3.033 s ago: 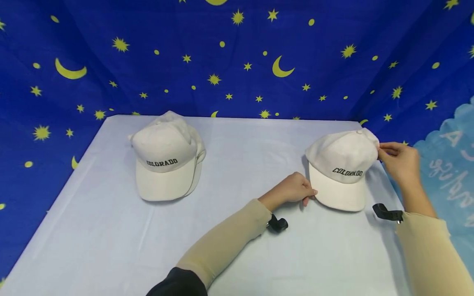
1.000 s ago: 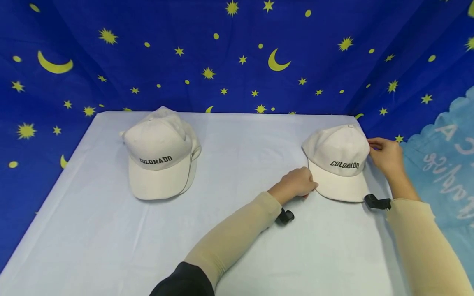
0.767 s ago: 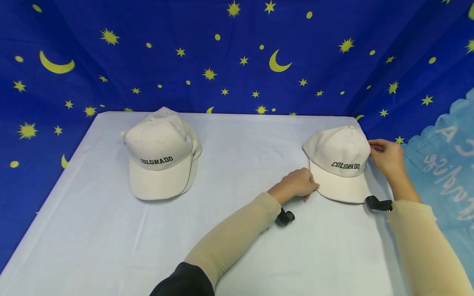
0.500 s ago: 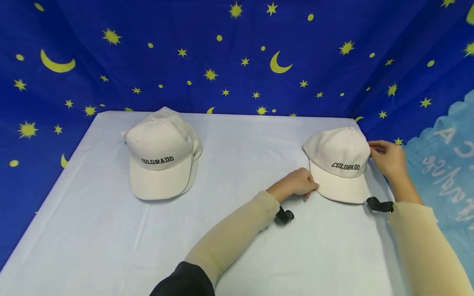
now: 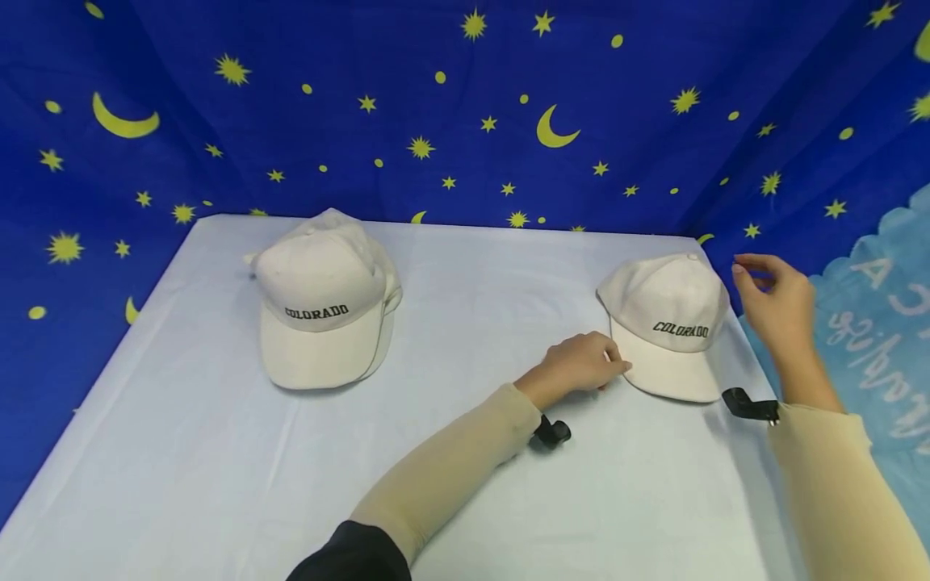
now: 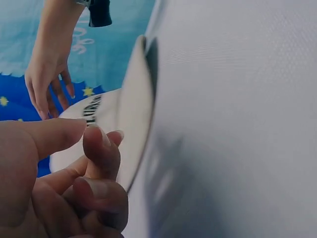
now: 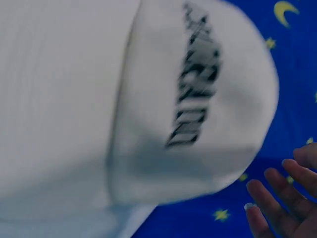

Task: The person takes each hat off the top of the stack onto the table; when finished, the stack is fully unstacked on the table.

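Note:
A cream baseball cap [image 5: 664,303] with dark COLORADO lettering lies at the right of the table, brim toward the front. My left hand [image 5: 581,361] is beside the near left edge of its brim [image 6: 134,111], fingertips right at the edge. In the left wrist view the fingers are loosely bent, with nothing pinched between them. Off the cap's right side, my right hand [image 5: 781,303] is raised and holds nothing. Its fingers [image 7: 277,198] are spread apart in the right wrist view, with a gap between them and the crown.
On the left of the white table [image 5: 465,484] sit stacked cream caps [image 5: 320,270], also lettered COLORADO, a second brim showing underneath. A blue star-and-moon curtain [image 5: 465,105] hangs behind; a light blue lettered cloth [image 5: 882,323] hangs at right.
My right hand has let go of the cap's right side and moved up and away. The left fingers have loosened at the brim. Earlier, the cap was shifted and turned slightly.

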A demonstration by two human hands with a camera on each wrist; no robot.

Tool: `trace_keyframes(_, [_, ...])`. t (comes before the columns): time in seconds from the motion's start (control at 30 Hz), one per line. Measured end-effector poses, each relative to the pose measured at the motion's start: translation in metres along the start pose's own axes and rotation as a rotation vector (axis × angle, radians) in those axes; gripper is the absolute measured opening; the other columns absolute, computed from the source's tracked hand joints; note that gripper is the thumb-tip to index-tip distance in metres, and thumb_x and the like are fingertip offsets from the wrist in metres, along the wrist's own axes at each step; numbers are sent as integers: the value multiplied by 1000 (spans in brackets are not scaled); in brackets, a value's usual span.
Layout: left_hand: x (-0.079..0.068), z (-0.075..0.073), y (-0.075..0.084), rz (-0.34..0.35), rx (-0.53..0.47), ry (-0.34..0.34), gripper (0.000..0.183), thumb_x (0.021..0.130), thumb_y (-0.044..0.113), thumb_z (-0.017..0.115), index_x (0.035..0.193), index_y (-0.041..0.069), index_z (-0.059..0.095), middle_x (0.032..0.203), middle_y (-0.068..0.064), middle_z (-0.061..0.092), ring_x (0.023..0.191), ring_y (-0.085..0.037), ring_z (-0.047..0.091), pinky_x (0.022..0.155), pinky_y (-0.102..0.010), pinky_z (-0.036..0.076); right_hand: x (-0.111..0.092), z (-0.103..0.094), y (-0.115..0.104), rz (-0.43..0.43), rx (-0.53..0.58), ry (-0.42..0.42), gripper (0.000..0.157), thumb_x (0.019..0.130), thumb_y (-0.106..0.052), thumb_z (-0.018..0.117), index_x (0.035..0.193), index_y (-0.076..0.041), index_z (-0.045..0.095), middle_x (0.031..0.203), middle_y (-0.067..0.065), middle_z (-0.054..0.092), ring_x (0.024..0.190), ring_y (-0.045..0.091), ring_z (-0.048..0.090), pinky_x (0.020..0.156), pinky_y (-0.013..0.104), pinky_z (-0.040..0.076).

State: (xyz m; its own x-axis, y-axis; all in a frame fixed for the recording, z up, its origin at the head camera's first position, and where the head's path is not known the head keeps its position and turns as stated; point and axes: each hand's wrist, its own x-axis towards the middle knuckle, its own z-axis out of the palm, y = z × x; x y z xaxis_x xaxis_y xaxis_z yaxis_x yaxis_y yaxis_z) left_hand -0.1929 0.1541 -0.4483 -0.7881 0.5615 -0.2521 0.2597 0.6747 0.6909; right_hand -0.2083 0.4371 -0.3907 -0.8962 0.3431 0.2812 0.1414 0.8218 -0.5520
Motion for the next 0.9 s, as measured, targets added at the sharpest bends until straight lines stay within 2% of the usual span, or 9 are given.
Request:
trace_keyframes(0.17, [-14, -22, -7, 28, -21, 77, 23, 101, 49, 61, 90, 30, 69, 60, 13, 62, 54, -9, 57, 53, -31, 46, -6, 1, -34, -69, -1, 37, 42, 104, -40, 56, 133, -12, 68, 134, 12, 66, 108, 22, 65, 76, 13, 41])
trace_keyframes(0.27, [-26, -36, -11, 41, -9, 130, 21, 101, 49, 60, 92, 32, 67, 66, 13, 62, 53, -9, 57, 51, -31, 46, -12, 3, -52, -102, 12, 44, 42, 104, -41, 56, 134, -14, 68, 136, 9, 64, 114, 31, 64, 84, 13, 43])
trace_keyframes(0.4, [-41, -54, -19, 63, 14, 187, 19, 101, 49, 60, 96, 33, 66, 77, 15, 60, 60, -8, 57, 54, -30, 46, -20, 4, -72, -149, 35, 36, 42, 103, -42, 58, 135, -17, 67, 137, 7, 62, 116, 27, 64, 92, 17, 46])
trace_keyframes(0.47, [-49, -63, -23, 79, 24, 214, 18, 101, 49, 60, 98, 33, 67, 83, 16, 59, 67, -8, 57, 57, -30, 46, -23, 3, -81, -179, 46, 26, 41, 103, -41, 58, 136, -18, 66, 136, 6, 62, 117, 28, 63, 97, 23, 48])
trace_keyframes(0.6, [-66, -80, -32, 78, 43, 262, 19, 101, 49, 60, 103, 32, 69, 95, 16, 60, 78, -7, 56, 63, -31, 47, -31, 3, -100, -229, 67, -12, 42, 104, -38, 58, 139, -17, 63, 137, 11, 61, 120, 35, 61, 105, 49, 47])
trace_keyframes(0.67, [-76, -88, -37, 60, 51, 276, 21, 101, 50, 59, 107, 32, 70, 101, 14, 61, 82, -7, 56, 66, -32, 47, -35, 3, -109, -252, 81, -31, 42, 104, -36, 58, 141, -17, 62, 137, 12, 59, 122, 37, 60, 105, 57, 44])
trace_keyframes(0.9, [-112, -113, -55, 8, 91, 321, 31, 102, 53, 57, 119, 31, 69, 118, 11, 63, 92, -7, 57, 73, -35, 49, -45, 6, -130, -322, 98, -91, 44, 104, -34, 60, 144, -16, 59, 140, 14, 57, 125, 39, 56, 103, 63, 41])
